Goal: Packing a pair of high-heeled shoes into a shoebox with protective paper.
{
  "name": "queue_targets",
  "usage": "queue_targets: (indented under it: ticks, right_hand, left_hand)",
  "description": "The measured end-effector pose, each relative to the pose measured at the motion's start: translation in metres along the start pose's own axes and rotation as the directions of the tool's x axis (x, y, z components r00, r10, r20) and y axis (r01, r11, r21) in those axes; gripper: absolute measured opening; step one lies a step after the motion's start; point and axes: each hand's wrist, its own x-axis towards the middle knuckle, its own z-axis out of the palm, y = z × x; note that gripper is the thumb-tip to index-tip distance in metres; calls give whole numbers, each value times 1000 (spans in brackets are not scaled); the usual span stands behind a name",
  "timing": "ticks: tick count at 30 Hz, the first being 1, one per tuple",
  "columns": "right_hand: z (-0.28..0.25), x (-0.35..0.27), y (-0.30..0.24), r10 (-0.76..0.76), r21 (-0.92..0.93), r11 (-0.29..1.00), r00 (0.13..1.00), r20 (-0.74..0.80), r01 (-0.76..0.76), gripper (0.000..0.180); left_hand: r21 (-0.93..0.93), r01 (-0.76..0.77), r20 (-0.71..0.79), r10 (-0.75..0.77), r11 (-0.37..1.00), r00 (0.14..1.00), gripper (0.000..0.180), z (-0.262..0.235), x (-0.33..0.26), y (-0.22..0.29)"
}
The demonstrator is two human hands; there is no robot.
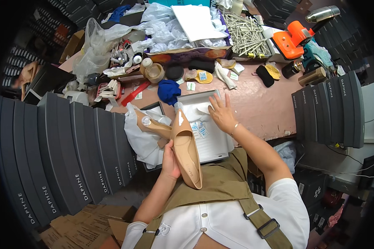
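My left hand (169, 162) is closed round the side of a beige pointed-toe shoe (186, 151), its toe pointing away from me and its insole facing up. To its left lies a second beige shoe (162, 129), partly hidden by the first, on white tissue paper (137, 143). My right hand (223, 113) is spread, palm down, over the far right part of an open white-lined shoebox (218, 145). Its fingertips are by a piece of white paper (202, 109); contact is unclear. Small printed sachets (199, 129) lie inside the box.
Grey shoeboxes stand in rows at the left (66, 153) and right (330, 112). At the back are a carton of white tissue (187, 52), a box of pale sticks (247, 35) and an orange tool (293, 39). A blue cloth (168, 91) and red brush (135, 93) lie nearer.
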Motion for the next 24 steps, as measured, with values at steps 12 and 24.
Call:
queue_targets:
  ticks: [12,24]
  right_hand:
    - [-101,-17,-93,-337,652,740,930,147,165,17]
    - [39,56,-48,132,438,877,976,173,-196,47]
  left_hand:
    - [-84,-191,-151,177,978,973,53,10,6,-16]
    - [85,-74,-233,92,994,968,44,-37,-9,-34]
